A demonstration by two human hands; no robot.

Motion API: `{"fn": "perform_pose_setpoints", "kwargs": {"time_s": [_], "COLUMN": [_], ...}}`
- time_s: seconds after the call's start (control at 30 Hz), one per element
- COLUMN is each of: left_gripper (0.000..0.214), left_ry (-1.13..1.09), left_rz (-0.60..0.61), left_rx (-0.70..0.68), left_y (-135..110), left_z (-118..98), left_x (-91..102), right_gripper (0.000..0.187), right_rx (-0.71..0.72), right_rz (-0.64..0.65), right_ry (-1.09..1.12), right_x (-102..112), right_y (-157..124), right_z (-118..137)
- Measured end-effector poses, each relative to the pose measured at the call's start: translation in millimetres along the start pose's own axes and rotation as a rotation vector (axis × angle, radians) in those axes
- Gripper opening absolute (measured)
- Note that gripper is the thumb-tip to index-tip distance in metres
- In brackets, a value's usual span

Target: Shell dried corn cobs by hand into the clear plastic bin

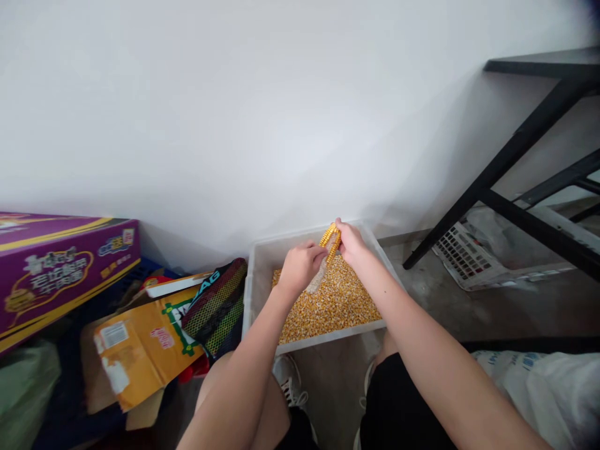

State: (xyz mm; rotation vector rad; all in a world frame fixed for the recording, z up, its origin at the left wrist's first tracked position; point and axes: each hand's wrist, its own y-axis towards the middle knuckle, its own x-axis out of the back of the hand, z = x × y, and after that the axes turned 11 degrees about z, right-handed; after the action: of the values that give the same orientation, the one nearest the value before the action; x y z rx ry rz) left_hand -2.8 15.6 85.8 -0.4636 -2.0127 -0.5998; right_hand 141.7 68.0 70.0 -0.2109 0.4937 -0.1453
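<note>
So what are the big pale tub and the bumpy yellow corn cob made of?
The pale tub looks like cloudy matte plastic: slightly see-through walls. The bumpy yellow corn cob looks like real corn: shiny kernels in rows, perhaps over a pale core.

Hands [300, 267] hold a corn cob [329, 242] above a plastic bin [261, 281] of kernels [332, 306].

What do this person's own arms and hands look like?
The left forearm and right forearm are bare, with no sleeves; the left hand and right hand wear no gloves or watch. A small dark spot marks the right forearm. Black shorts show below.
</note>
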Motion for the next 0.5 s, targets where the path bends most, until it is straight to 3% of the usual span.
{"fn": "perform_pose_setpoints", "kwargs": {"time_s": [0.13, 0.27, 0.5], "left_gripper": [0.023, 0.028, 0.03], "left_ry": [-0.152, -0.233, -0.265], "left_rz": [-0.117, -0.125, -0.114], "left_rx": [0.108, 0.239, 0.216], "left_y": [2.2, 3.1, 2.1], "left_z": [-0.2, 2.2, -1.9], "left_x": [1.6, 4.1, -0.7], "right_gripper": [0.024, 0.024, 0.029], "right_rx": [0.013, 0.025, 0.022], "right_rz": [-0.017, -0.024, -0.037], "right_ry": [0.038, 0.047, 0.045], "right_x": [-1.9, -3.3, -7.2], "right_y": [-3.7, -5.6, -6.1], "right_z": [2.6, 3.3, 1.4]}}
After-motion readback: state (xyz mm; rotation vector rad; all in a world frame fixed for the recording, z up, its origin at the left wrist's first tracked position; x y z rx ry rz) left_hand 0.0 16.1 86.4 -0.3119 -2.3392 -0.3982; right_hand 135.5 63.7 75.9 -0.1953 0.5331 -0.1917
